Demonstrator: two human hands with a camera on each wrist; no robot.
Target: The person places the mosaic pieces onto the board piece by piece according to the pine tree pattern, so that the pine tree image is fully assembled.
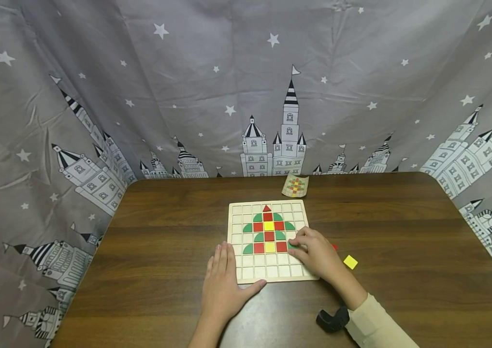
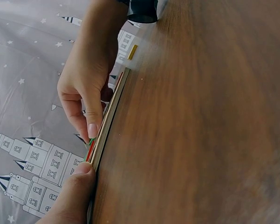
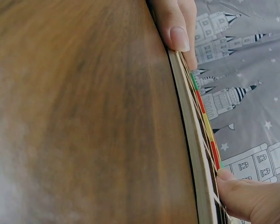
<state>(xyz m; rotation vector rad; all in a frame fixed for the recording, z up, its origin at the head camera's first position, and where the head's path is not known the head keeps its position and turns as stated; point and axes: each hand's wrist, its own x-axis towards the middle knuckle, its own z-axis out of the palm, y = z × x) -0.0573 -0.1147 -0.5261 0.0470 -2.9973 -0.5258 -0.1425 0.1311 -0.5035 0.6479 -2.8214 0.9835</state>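
A pale wooden grid board lies on the table, bearing a tree pattern of red, yellow and green tiles. My left hand rests along its front left corner, fingers straight on the left edge and thumb at the front edge. At the pattern's lower right, my right hand pinches a green quarter-round tile between thumb and fingers, over the row with a yellow tile in its middle. In the right wrist view my right thumb is right at the board's surface.
A loose yellow square tile lies right of the board. A red piece beside it is partly hidden by my right hand. Behind the board stands a curled pattern card. A castle-print curtain hangs at the table's back edge.
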